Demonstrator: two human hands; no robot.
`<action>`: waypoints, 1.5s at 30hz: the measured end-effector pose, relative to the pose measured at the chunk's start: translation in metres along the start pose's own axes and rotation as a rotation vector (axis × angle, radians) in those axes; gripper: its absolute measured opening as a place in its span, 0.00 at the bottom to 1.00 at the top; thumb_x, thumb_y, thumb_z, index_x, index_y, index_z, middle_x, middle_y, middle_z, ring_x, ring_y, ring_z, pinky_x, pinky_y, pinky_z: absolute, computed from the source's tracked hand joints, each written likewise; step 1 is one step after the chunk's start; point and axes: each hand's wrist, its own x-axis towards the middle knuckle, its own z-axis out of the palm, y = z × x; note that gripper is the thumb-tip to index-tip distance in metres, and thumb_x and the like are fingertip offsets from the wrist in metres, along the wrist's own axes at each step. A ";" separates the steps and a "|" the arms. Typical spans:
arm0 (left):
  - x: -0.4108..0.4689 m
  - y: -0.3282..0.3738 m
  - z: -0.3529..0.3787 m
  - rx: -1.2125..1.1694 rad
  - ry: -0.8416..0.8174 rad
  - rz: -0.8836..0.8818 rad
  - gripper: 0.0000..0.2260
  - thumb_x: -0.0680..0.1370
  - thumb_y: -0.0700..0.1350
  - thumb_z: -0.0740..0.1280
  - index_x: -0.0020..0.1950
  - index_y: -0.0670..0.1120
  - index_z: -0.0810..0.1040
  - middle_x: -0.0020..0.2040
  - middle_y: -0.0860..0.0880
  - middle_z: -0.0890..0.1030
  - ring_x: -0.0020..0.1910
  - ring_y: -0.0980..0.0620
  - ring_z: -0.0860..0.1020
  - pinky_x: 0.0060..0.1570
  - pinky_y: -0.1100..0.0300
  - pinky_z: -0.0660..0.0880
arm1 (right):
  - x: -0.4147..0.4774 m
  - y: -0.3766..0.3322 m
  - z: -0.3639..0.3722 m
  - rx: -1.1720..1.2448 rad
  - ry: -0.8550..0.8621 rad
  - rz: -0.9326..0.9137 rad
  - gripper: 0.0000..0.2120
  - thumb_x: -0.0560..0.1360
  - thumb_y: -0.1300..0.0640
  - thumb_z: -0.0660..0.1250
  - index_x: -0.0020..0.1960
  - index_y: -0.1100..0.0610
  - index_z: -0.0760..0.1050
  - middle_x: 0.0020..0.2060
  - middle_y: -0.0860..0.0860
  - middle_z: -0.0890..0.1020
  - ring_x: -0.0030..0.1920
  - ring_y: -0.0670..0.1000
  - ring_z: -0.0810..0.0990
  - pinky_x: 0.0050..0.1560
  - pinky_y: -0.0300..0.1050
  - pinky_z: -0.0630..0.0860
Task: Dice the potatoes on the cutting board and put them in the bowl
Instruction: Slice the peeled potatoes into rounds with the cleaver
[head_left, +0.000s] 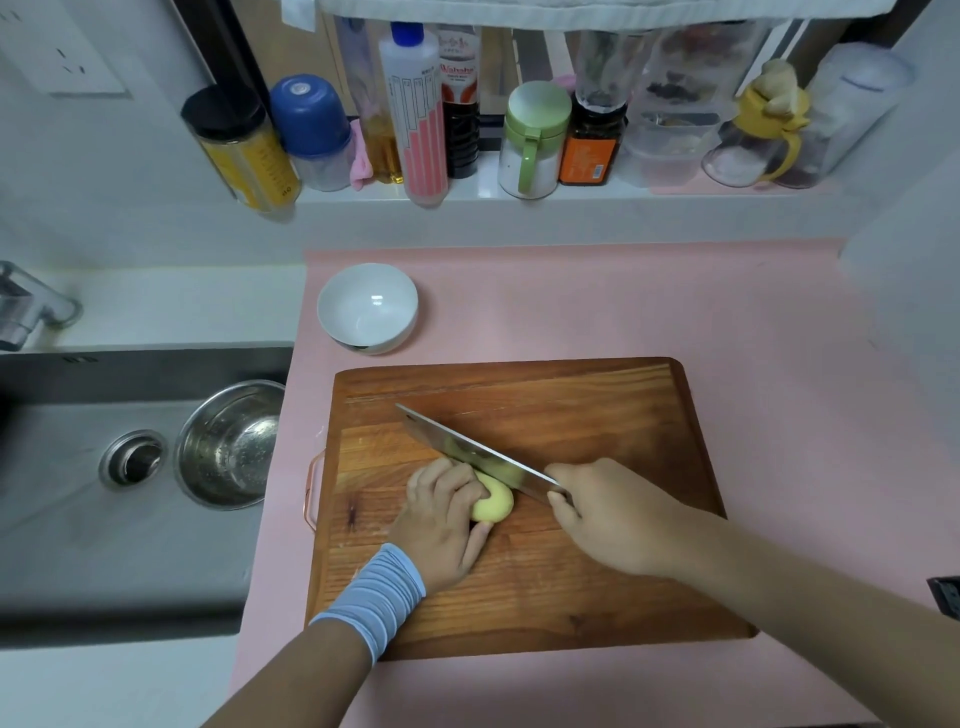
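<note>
On the cutting board (571, 405) our left hand (441, 514) has its grip curled round the potato (496, 503). Our right hand (608, 514) has its grip on the knife (467, 447), blade against the potato. The bowl (363, 288) sits behind.

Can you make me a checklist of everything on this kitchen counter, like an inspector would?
Surface: pink counter, wooden cutting board on it.
Job's things: one yellow potato on the board, knife blade against it; white bowl behind the board, empty.
Clutter: nothing seen.
Hands: left hand holds the potato; right hand grips the knife.
Cables: nothing seen.
Surroundings: sink at left with a steel bowl inside; bottles and jars on the shelf behind.
</note>
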 end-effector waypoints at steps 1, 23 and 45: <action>0.000 0.000 0.000 -0.005 -0.001 0.001 0.15 0.76 0.51 0.63 0.58 0.45 0.69 0.59 0.47 0.69 0.61 0.43 0.68 0.67 0.49 0.60 | -0.002 0.002 0.000 0.005 -0.003 0.008 0.12 0.84 0.53 0.58 0.42 0.52 0.69 0.32 0.48 0.77 0.29 0.48 0.73 0.31 0.42 0.67; -0.001 -0.001 0.001 -0.017 -0.020 -0.019 0.14 0.78 0.52 0.61 0.58 0.46 0.69 0.59 0.47 0.69 0.61 0.43 0.69 0.66 0.47 0.62 | 0.009 0.016 0.020 0.045 -0.014 -0.001 0.11 0.83 0.54 0.58 0.42 0.52 0.69 0.32 0.49 0.77 0.31 0.49 0.75 0.33 0.46 0.71; 0.044 -0.019 -0.024 -0.020 -0.249 0.194 0.22 0.74 0.51 0.74 0.62 0.43 0.73 0.59 0.45 0.75 0.58 0.48 0.73 0.59 0.52 0.71 | 0.008 0.038 0.002 0.400 0.199 0.113 0.15 0.83 0.52 0.59 0.43 0.57 0.75 0.33 0.47 0.77 0.32 0.45 0.73 0.35 0.42 0.67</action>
